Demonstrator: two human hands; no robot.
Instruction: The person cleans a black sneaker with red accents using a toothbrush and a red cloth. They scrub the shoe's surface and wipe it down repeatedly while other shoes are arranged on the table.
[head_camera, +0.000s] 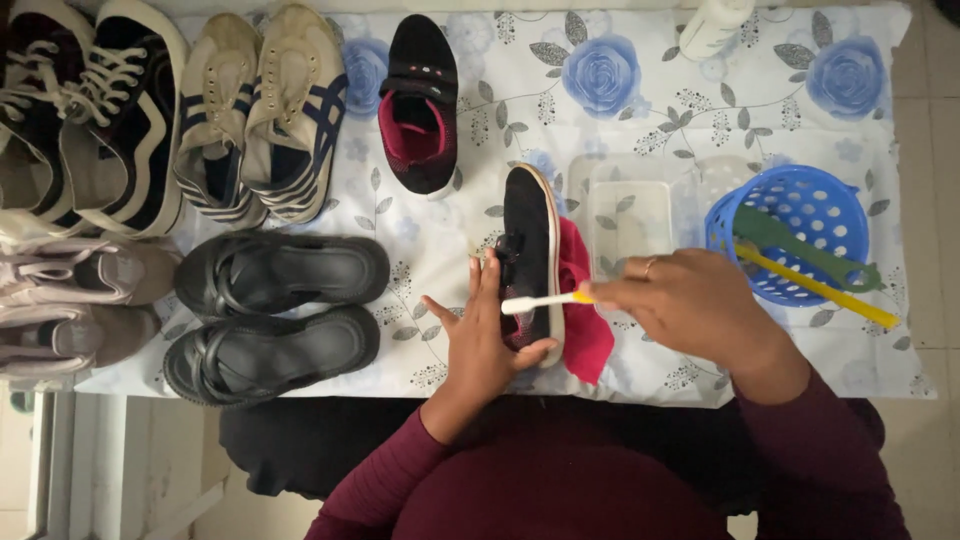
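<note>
Small black shoe (528, 255) on its side, white-edged sole, in left hand (480, 335) grip; right hand (690, 300) pinching toothbrush (545, 301).

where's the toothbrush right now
In the head view, the toothbrush is just right of centre, held in the right hand, its white head lying across the black shoe that the left hand steadies, beside the red cloth.
</note>
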